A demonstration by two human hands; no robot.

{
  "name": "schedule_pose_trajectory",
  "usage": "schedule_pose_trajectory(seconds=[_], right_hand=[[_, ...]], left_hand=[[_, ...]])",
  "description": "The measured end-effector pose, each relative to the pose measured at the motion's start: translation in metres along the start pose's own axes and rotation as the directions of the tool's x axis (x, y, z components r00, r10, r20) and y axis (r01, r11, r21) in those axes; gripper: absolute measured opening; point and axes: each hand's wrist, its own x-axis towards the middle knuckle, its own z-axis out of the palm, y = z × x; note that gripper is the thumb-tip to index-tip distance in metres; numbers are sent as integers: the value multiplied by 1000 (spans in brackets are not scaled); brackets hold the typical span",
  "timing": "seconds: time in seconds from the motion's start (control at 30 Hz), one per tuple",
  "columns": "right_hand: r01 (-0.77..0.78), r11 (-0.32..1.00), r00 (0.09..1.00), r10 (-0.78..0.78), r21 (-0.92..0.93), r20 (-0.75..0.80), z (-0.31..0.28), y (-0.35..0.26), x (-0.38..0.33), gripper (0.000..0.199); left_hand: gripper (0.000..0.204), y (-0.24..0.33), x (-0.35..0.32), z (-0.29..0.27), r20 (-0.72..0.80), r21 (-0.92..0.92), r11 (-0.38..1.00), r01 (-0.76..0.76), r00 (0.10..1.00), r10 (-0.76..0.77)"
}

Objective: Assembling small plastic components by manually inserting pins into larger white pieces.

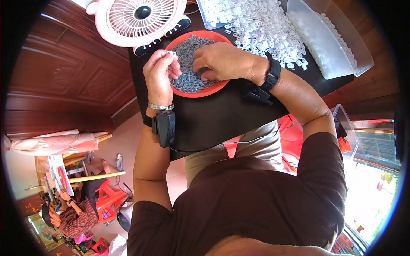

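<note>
A round red bowl (225, 87) full of small grey screw-like pieces (186, 50) sits on the black table in front of me. At its left rim my left hand (161, 70) is closed, pinching a small white plastic piece (171, 53) between thumb and fingers. My right hand (213, 62) reaches over the bowl from the right, its curled fingers down among the grey pieces. What those fingertips hold, if anything, is hidden. Beyond the right hand lies a spread heap of small white oval plastic pieces with holes (265, 30).
A pink fan (142, 13) stands at the far left of the black table (205, 123). At the right lies a translucent plastic bin (320, 47) with more white pieces. A cable (222, 146) runs from my left wrist device. Another person (81, 217) sits at the lower left.
</note>
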Motion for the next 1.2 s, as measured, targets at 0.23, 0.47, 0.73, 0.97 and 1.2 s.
schedule_pose_trajectory(seconds=[0.23, 0.47, 0.73, 0.97, 1.2], right_hand=[[-39, 999, 999, 40, 22, -32, 5, 10, 4, 10], [-112, 986, 958, 140, 121, -249, -4, 10, 6, 24], [-205, 953, 931, 260, 222, -257, -18, 7, 7, 25], [-92, 909, 945, 209, 407, -253, -12, 16, 7, 14], [-84, 880, 956, 204, 467, -213, -20, 5, 5, 13]], left_hand=[[15, -3, 0, 3, 24, 33, 999, 11, 1000, -12], [16, -1, -4, 6, 31, -3, 1000, 6, 999, -6], [15, -1, -10, 16, 107, 65, 998, 4, 994, -11], [18, -2, -10, 14, 137, 159, 987, -25, 991, 3], [18, -2, -10, 15, 154, 197, 980, -15, 988, -16]])
